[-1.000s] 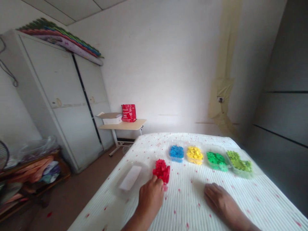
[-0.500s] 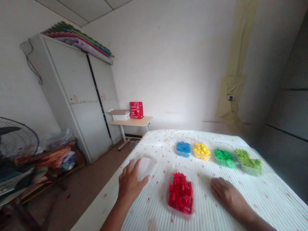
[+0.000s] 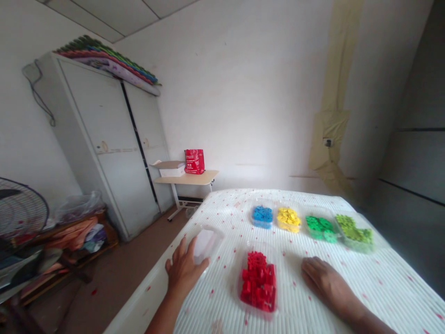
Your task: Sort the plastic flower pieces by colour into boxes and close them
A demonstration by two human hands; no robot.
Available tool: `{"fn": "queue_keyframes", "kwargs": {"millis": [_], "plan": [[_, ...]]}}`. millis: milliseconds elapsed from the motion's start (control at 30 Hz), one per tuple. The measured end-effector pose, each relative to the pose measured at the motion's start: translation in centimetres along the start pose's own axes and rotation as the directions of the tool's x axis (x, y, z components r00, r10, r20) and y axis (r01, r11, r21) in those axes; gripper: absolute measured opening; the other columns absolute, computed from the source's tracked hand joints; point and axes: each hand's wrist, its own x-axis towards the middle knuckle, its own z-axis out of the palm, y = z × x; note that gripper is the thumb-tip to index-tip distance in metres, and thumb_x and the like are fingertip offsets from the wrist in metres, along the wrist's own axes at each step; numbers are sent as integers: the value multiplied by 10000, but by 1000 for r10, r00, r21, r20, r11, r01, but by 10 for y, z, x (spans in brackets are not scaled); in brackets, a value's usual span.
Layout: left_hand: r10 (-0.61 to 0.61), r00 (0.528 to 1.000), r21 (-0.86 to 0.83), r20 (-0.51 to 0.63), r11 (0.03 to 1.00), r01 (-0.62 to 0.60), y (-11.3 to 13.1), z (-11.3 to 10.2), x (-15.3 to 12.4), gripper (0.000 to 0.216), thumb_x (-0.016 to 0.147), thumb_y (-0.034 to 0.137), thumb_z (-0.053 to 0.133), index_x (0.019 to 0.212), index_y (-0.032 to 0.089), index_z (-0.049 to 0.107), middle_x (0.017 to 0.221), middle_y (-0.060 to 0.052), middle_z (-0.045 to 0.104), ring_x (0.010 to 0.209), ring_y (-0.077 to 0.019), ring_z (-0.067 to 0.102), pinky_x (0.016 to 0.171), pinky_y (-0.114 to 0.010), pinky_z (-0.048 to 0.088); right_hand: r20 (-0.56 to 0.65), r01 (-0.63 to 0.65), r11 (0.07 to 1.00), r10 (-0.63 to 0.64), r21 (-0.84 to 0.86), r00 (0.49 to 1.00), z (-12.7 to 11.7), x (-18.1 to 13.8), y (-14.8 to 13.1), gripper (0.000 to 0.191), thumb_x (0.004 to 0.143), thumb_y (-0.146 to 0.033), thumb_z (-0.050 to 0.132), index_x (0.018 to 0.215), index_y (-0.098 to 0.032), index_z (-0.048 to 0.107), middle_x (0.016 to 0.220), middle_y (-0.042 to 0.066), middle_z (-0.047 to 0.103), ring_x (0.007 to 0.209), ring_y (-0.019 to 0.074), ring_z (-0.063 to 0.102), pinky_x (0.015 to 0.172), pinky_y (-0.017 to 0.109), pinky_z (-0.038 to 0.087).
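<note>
a: where is the person's left hand (image 3: 184,269) against the clear plastic tray of red interlocking pieces (image 3: 257,285)?

b: it lies to the left of that tray, well apart from it, near the left edge of the white ribbed bed cover with red flecks (image 3: 313,297). the fingers are spread wide and the palm faces down. the fingertips rest on the empty clear plastic lid (image 3: 206,241), which lies flat just left of and a little beyond the red tray. the hand touches the lid but is not closed around it.

a: and the right hand (image 3: 325,283)?

b: it sits to the right of the red tray, close to it but not touching. it lies flat on the cover, palm down, fingers loosely stretched and holding nothing.

a: so the red tray is between the two hands?

b: yes, between them and nearer the right one, at the near end of the cover. the red pieces are heaped inside it.

a: what lies beyond the red tray?

b: a row of four more clear trays. straight beyond it is the tray of blue pieces (image 3: 262,216), then going right the tray of yellow pieces (image 3: 288,219), the tray of dark green pieces (image 3: 319,227) and the tray of light green pieces (image 3: 354,230). all four stand well apart from both hands.

a: and further off?

b: far beyond the red tray and to its left, a small beige side table (image 3: 187,177) carries a red bag (image 3: 194,161) and a white cardboard box (image 3: 170,169). left of that stands a tall grey wardrobe (image 3: 104,148).
</note>
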Motion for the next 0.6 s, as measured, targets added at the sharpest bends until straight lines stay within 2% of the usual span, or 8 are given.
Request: {"fn": "queue_keyframes", "kwargs": {"millis": [200,267,300,367,433,500,533,600], "plan": [[25,989,-84,-142,996,-38,9,-18,-4,590,695,440,499,1258,282,418,1437,-51,235,1257,-317,262,1002,-521,178,1,-9,1000,9,6,1000,-2,1,-2,223,874,-220,376,735,-179,545,773,60,588,709,160,550,642,283,450],[61,985,-260,-159,960,-101,12,-27,-5,551,691,435,500,1215,266,466,1415,-45,288,1261,-303,268,1026,-494,176,4,-15,1000,15,19,1000,0,-1,1,235,874,-223,370,735,-181,555,775,64,601,715,165,563,651,293,466],[92,987,-400,-136,906,-139,13,-32,-7,533,699,447,485,1196,255,482,1393,-45,332,1257,-285,290,1033,-460,199,2,-17,999,17,33,1000,0,-1,2,235,874,-227,367,752,-182,563,793,69,611,730,169,574,663,298,476],[139,990,-734,-17,671,-107,18,-44,-12,529,737,513,399,1172,228,497,1308,-63,448,1212,-256,384,998,-402,297,-30,-25,996,27,84,999,-2,0,5,230,876,-243,359,856,-187,581,882,85,631,804,180,598,708,311,496],[210,960,-945,186,306,116,26,-57,-22,596,772,583,284,1165,188,496,1194,-107,546,1126,-266,487,914,-400,385,-96,-56,984,73,172,993,-11,8,2,251,878,-273,358,1012,-198,556,1008,97,621,873,182,607,744,315,507],[352,871,-929,341,-14,370,35,-69,-35,646,783,611,254,1152,145,506,1131,-156,581,1065,-306,532,851,-434,412,-147,-105,951,152,291,977,-29,25,-9,291,879,-309,366,1118,-213,501,1061,95,603,839,167,619,721,304,518],[434,820,-878,373,-120,464,39,-74,-42,652,782,614,268,1143,131,515,1132,-173,579,1051,-324,538,832,-448,414,-144,-119,924,182,364,973,-39,35,-17,314,878,-322,375,1158,-216,469,1064,94,597,777,149,622,694,290,521],[582,716,-770,385,-225,597,48,-82,-55,660,780,614,291,1148,117,520,1182,-192,547,1050,-347,532,820,-467,409,-169,-110,862,220,495,961,-62,59,-39,362,875,-339,383,1213,-215,423,975,82,619,728,143,609,669,283,520]]}}
